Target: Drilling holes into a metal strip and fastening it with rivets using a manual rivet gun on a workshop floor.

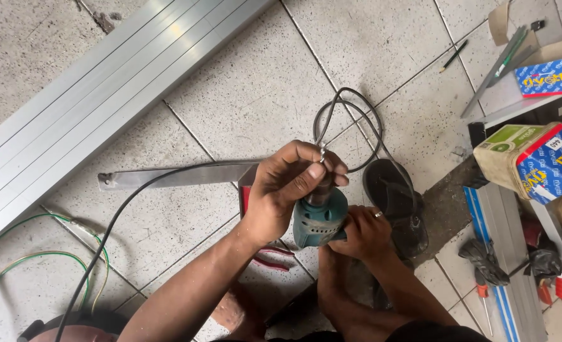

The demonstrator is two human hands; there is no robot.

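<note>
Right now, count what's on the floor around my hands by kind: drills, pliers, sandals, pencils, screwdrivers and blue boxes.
Drills: 1, the teal drill, left hand on its chuck end, right hand on its body
Pliers: 1, red-handled pliers
Sandals: 1, black sandal
Pencils: 1, pencil
Screwdrivers: 1, red-handled screwdriver
Blue boxes: 2, upper box, lower box
Total: 7

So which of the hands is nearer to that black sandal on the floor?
The right hand: it grips the teal drill right beside the black sandal. The left hand is on the drill's far side.
</note>
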